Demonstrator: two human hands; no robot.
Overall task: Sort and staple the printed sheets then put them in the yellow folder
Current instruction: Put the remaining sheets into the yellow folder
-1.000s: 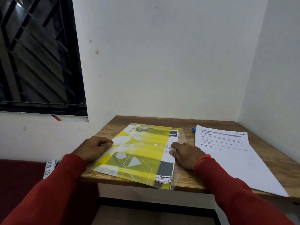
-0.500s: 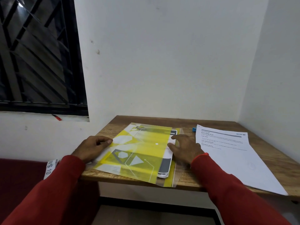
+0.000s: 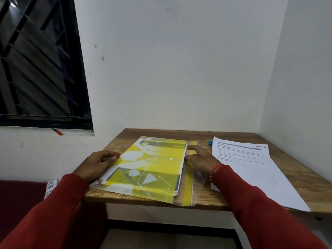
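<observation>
The translucent yellow folder (image 3: pixel 158 164) lies flat on the wooden table (image 3: pixel 233 200), printed sheets showing through it. A thin edge of those sheets (image 3: pixel 177 188) sticks out at its right side. My left hand (image 3: pixel 97 163) holds the folder's left edge, fingers curled on it. My right hand (image 3: pixel 201 159) lies on the folder's open flap at the right, fingers stretched against the edge of the sheets.
A separate stack of white printed paper (image 3: pixel 251 169) lies on the right half of the table. A small blue object (image 3: pixel 210 141) peeks out behind its top left corner. White walls close the table at the back and right; a barred window (image 3: pixel 36 60) is at the left.
The printed sheets have slid leftward deeper into the folder under my right hand, so less of them shows. My right hand moved up along the flap. My left hand stayed put.
</observation>
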